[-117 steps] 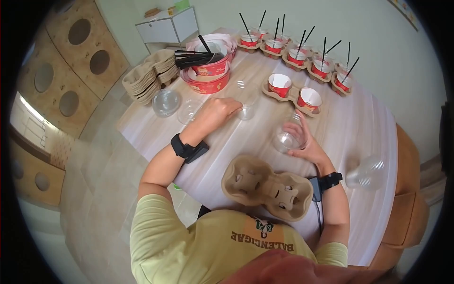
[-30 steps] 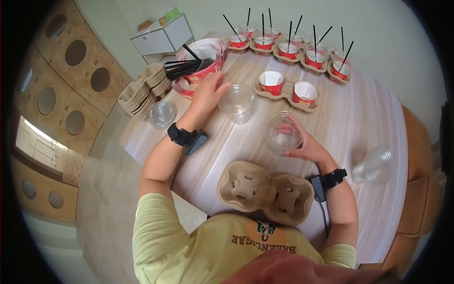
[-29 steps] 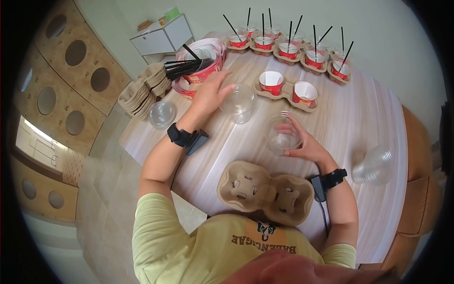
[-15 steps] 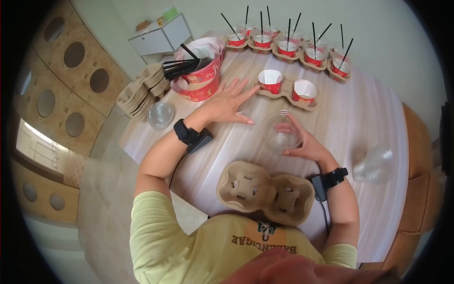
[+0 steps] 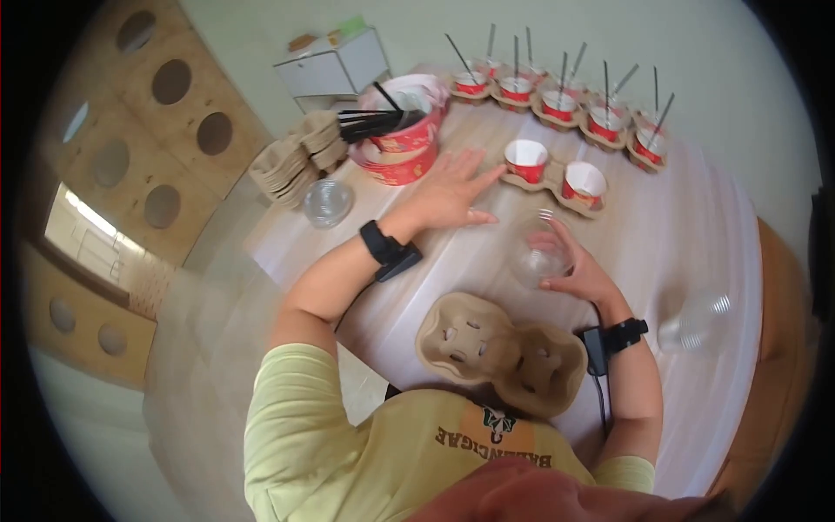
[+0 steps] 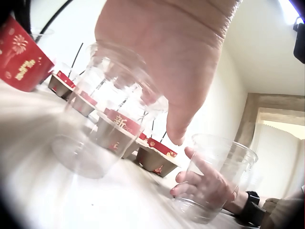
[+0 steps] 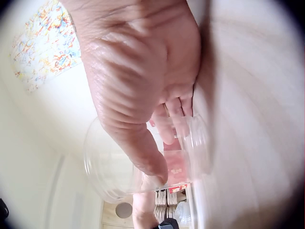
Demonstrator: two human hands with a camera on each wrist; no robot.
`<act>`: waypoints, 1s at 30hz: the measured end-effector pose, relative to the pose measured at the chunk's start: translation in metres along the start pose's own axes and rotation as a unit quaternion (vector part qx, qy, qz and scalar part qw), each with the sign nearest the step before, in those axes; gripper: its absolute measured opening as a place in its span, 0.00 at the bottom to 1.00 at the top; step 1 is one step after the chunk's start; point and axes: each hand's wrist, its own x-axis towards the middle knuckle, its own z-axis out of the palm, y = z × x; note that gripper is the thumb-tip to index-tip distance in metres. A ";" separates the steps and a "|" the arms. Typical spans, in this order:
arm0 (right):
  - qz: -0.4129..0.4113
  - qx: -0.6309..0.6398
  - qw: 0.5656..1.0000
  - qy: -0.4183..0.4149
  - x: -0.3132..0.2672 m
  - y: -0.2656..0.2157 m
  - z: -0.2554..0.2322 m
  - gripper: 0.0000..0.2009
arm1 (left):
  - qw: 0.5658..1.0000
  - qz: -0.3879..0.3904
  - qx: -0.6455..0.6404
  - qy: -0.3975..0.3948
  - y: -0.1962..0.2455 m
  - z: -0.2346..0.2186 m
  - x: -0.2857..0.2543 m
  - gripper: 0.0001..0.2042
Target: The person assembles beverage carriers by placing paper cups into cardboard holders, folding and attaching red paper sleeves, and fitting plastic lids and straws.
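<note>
The right hand (image 5: 581, 274) curls round a clear cup (image 5: 538, 255), thumb on the near side and fingers wrapped about the far wall, and the cup stands upright on the table (image 5: 696, 226); the right wrist view shows the same hold, thumb (image 7: 138, 152) across the wall. The cup is see-through plastic with a wide rolled rim, tapering to a narrower base, and nothing in it. The left hand (image 5: 448, 191) lies spread, fingers straight and splayed, palm down over a second clear cup (image 6: 102, 119); the left wrist view shows this cup upright under the palm with its rim against the hand, but no finger curls round it. From the head view that cup is hidden beneath the hand. Just beyond the left fingertips sits a carrier (image 5: 548, 178) with two red cups. Nearer the body lies an empty pulp tray (image 5: 500, 352), near the right wrist. A stack of clear cups (image 5: 700, 322) lies on its side to the right, well apart. At the far left are red tubs (image 5: 400, 148) holding black straws. Half a second ago the left hand was already spread flat in the same spot; a second ago it was to the left of the second cup, whose open mouth was then plain to see. The right hand has kept its hold throughout.
</note>
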 end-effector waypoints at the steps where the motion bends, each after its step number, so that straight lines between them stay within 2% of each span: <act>1: -0.011 -0.001 1.000 -0.013 0.001 0.001 0.000 0.48 | 1.000 0.010 -0.007 0.013 0.000 -0.003 -0.001 0.40; 3: 0.017 0.076 0.997 0.013 0.002 0.002 0.000 0.47 | 0.999 0.000 -0.012 0.041 0.003 -0.008 -0.003 0.40; 4: 0.015 0.073 0.997 0.003 0.002 0.002 0.001 0.47 | 0.998 0.002 -0.030 0.062 0.004 -0.009 -0.006 0.41; 5: 0.016 0.071 0.997 0.007 0.001 0.002 0.002 0.47 | 0.991 -0.003 -0.047 0.125 0.004 -0.009 -0.009 0.38; 6: 0.018 0.071 0.997 0.011 0.001 0.001 0.000 0.47 | 0.991 -0.009 -0.046 0.128 0.002 -0.011 -0.013 0.38; 8: 0.008 0.055 0.998 0.007 0.001 0.003 0.000 0.47 | 0.948 -0.049 -0.154 0.272 -0.010 -0.017 -0.032 0.28; 10: 0.001 0.043 0.999 0.006 0.002 0.006 -0.001 0.47 | 0.957 -0.101 -0.094 0.256 -0.024 -0.027 -0.065 0.18; 12: -0.031 0.011 0.999 -0.004 0.003 0.010 -0.003 0.47 | 0.948 -0.124 -0.024 0.292 -0.046 -0.026 -0.097 0.16; 14: -0.013 0.037 0.999 0.005 0.003 0.007 0.000 0.47 | 0.955 -0.251 0.008 0.160 -0.076 -0.022 -0.134 0.19; 15: 0.003 0.061 0.998 0.015 0.002 0.005 0.000 0.47 | 0.955 -0.251 0.007 0.159 -0.086 -0.023 -0.147 0.19; 17: 0.004 0.043 0.999 0.020 0.002 0.005 0.000 0.47 | 0.954 -0.256 0.131 0.091 -0.096 -0.019 -0.166 0.22; 18: 0.000 0.023 0.999 0.024 0.001 0.006 0.001 0.47 | 0.954 -0.257 0.126 0.087 -0.094 -0.016 -0.170 0.22; 20: 0.001 0.020 1.000 0.024 0.000 0.007 0.002 0.47 | 0.940 -0.298 0.163 0.023 -0.089 -0.016 -0.176 0.25; 24: -0.006 0.009 1.000 0.029 0.000 0.006 0.004 0.46 | 0.948 -0.305 0.083 0.043 -0.093 -0.007 -0.183 0.26; 26: -0.003 0.009 1.000 0.027 0.000 0.005 0.004 0.46 | 0.970 -0.235 0.005 0.056 -0.086 -0.004 -0.184 0.23; 27: -0.001 0.012 1.000 0.027 0.000 0.004 0.004 0.46 | 0.970 -0.238 0.004 0.056 -0.080 -0.005 -0.183 0.23; 29: 0.004 0.012 1.000 0.027 0.000 0.004 0.004 0.46 | 0.981 -0.181 -0.058 0.045 -0.066 -0.010 -0.182 0.19; 30: 0.009 0.011 0.999 0.030 -0.001 0.004 0.004 0.46 | 0.981 -0.182 -0.058 0.044 -0.063 -0.012 -0.183 0.19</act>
